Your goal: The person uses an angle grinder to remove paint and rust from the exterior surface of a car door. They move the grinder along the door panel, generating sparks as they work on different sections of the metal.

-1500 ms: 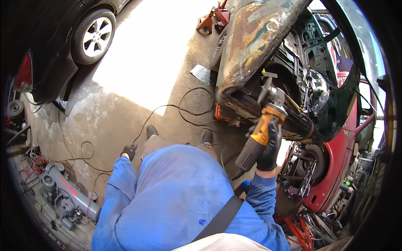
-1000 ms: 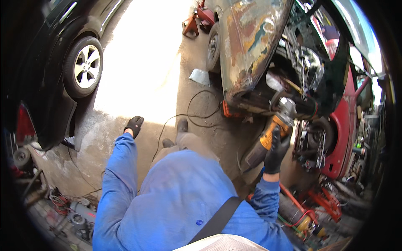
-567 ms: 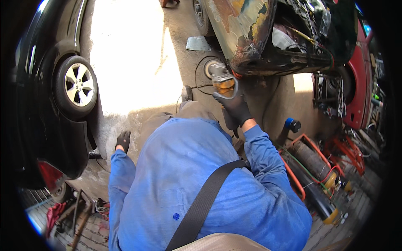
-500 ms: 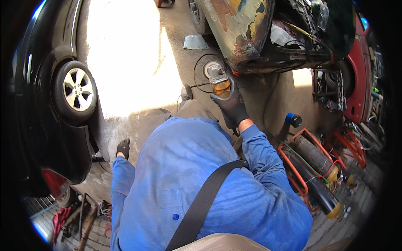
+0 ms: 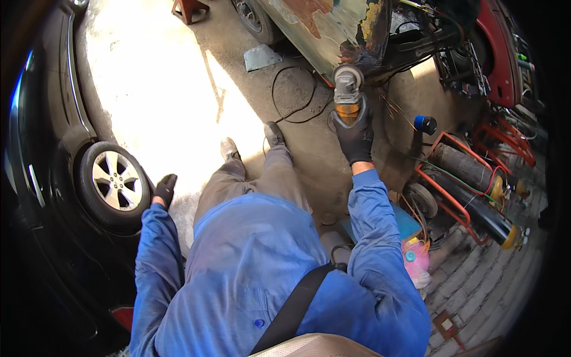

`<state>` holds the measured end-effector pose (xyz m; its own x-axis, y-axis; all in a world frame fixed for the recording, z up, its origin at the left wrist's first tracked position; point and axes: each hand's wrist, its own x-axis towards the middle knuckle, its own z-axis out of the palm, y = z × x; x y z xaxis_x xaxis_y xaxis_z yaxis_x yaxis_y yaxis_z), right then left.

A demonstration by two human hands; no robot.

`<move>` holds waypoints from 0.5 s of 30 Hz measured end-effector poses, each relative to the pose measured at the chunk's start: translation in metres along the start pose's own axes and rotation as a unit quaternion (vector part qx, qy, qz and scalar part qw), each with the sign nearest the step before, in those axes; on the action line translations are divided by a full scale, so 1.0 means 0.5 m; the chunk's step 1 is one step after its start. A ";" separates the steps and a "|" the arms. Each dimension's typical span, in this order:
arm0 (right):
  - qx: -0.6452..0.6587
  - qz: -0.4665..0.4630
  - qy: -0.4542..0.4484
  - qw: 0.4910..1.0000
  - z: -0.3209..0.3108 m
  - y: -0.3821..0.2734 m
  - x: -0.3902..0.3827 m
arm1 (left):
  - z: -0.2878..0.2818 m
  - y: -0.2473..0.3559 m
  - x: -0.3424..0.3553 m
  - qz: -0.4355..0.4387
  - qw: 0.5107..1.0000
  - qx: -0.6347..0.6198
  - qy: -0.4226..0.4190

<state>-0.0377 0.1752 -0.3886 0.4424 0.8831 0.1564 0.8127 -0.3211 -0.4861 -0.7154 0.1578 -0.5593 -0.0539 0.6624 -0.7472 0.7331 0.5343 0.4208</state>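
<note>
My right hand, in a black glove, is wrapped round the body of an orange and grey angle grinder. The grinder's round disc meets the lower corner of a worn car body panel with patchy paint, and sparks fly off to the right. Dark scuffed metal shows around that corner. My left hand, also black-gloved, hangs out at my left side with its fingers loosely stretched and nothing in it. It is nearest the wheel of a black car.
A black cable loops across the floor ahead of my shoes. Near it lie a flat grey sheet and a red stand. Gas cylinders rest on an orange trolley at the right, with a blue-ended cylinder close by.
My right hand has moved the grinder right and up against the panel corner, and sparks now show. My left hand has swung outward. The whole view has shifted.
</note>
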 end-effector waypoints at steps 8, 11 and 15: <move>0.044 0.087 0.056 0.994 0.071 -0.057 -0.026 | -0.198 0.206 0.115 0.121 0.984 -0.132 0.025; 0.043 0.131 0.056 0.989 0.104 -0.057 -0.042 | -0.161 0.160 0.110 0.156 0.986 -0.058 0.001; 0.073 0.167 0.106 0.978 0.103 -0.081 -0.046 | -0.101 0.039 0.054 0.079 0.992 0.065 -0.069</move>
<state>-0.1005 0.1856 -0.4166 0.7549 0.6418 0.1349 0.5536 -0.5133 -0.6557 -0.7368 0.2129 -0.5453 0.1546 0.6495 -0.7444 0.8068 0.3519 0.4746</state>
